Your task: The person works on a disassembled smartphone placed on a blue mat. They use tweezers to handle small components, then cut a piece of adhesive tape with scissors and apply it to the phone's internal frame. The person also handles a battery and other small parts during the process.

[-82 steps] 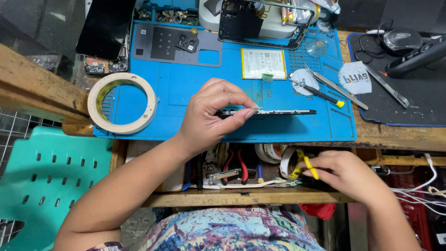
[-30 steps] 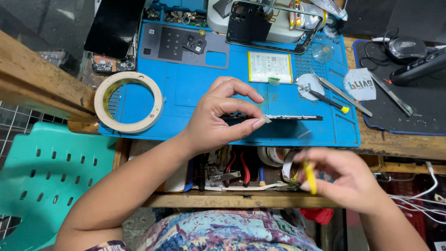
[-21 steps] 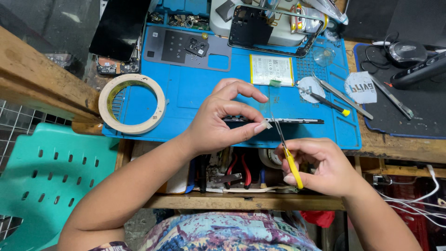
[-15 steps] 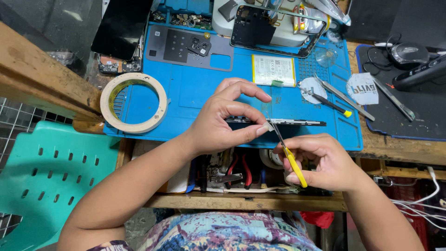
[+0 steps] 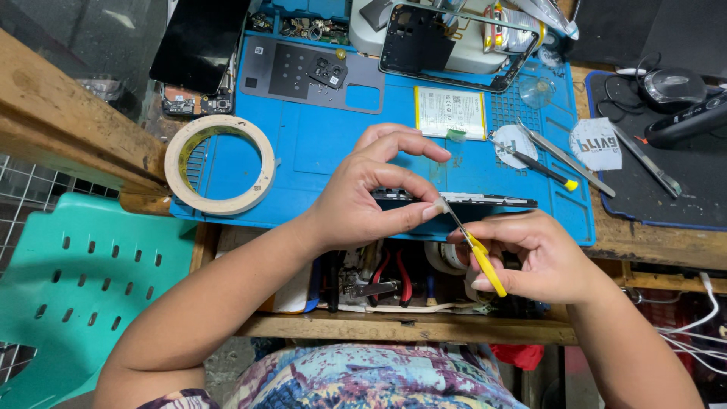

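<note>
My left hand [image 5: 363,201] pinches a thin dark phone part [image 5: 485,200], seen edge-on, between thumb and fingertips, holding it just above the front edge of the blue work mat [image 5: 326,144]. The part runs out to the right from my grip, level with the mat's edge. My right hand [image 5: 541,257] is closed around a small tool with a yellow handle [image 5: 485,261]; its thin metal tip points up and left and meets the part right beside my left thumb. Whether the tip is under the edge or only against it, I cannot tell.

On the mat, well to the left of my hands, lies a roll of masking tape [image 5: 219,174], flat. Behind my left hand lies a white rectangular battery [image 5: 450,112], and beyond it a stripped phone frame [image 5: 454,42] leans on a pale box. A grey back cover [image 5: 314,74] with camera cut-outs lies at the mat's far left. To the right of the battery, metal tweezers [image 5: 564,157] and a second yellow-tipped tool [image 5: 541,168] lie slanted. A computer mouse [image 5: 670,85] sits on the dark pad at the far right of the bench [image 5: 659,246]. Below the bench edge, an open drawer holds red-handled pliers [image 5: 390,274]. A teal plastic chair [image 5: 76,280] stands to my left.
</note>
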